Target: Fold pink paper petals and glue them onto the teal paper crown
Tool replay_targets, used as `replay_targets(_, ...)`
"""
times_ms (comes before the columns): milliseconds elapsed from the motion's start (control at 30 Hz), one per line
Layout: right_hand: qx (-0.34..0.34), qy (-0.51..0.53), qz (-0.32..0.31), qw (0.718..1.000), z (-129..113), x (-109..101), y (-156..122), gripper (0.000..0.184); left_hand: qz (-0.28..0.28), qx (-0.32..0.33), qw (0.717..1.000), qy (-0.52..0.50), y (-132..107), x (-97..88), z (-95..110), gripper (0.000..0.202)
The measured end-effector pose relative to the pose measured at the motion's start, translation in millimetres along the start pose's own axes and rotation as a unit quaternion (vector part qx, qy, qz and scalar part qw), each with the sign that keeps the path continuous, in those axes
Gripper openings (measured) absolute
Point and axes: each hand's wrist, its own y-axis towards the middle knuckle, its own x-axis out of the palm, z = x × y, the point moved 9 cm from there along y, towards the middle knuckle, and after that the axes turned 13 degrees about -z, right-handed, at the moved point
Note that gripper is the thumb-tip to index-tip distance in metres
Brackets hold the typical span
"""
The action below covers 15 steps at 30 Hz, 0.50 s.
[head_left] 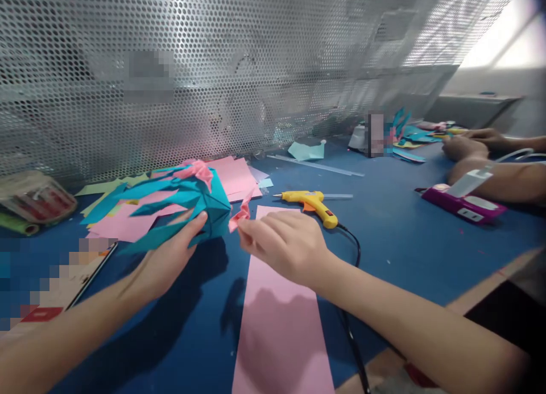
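My left hand (177,257) is closed around the underside of a teal folded-paper figure (215,203) with long pointed strips trailing to the left. A pink folded-paper piece (200,172) sits on its top. Just right of the figure, my right hand (285,243) pinches a small twisted pink paper piece (241,212), a little apart from the teal paper. Under both hands, a long pink paper strip (279,326) lies on the blue table. Beyond my right hand lies a yellow glue gun (313,203), its nozzle pointing left.
Pink paper sheets (234,175) lie behind the figure. A tape roll (36,198) stands at the far left, near a phone-like device (72,286). The glue gun's black cord (352,337) runs toward me. A purple power strip (464,203) lies at right, near another person's hands (467,146). Perforated metal (256,58) rises behind.
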Motion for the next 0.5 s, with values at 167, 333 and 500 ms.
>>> replay_targets(167,-0.074,-0.007,-0.008,0.997,-36,-9,3,0.03,0.031,-0.019,0.989,-0.146,-26,9.5,-33,0.032)
replay_targets(333,-0.08,-0.013,-0.025,0.996,-43,-5,2,0.035,0.039,-0.031,0.97,-0.239,-34,17.3,-41,0.031)
replay_targets(500,-0.077,-0.013,-0.039,0.996,-41,1,2,0.034,0.054,-0.032,0.966,-0.25,-37,16.5,-37,0.04)
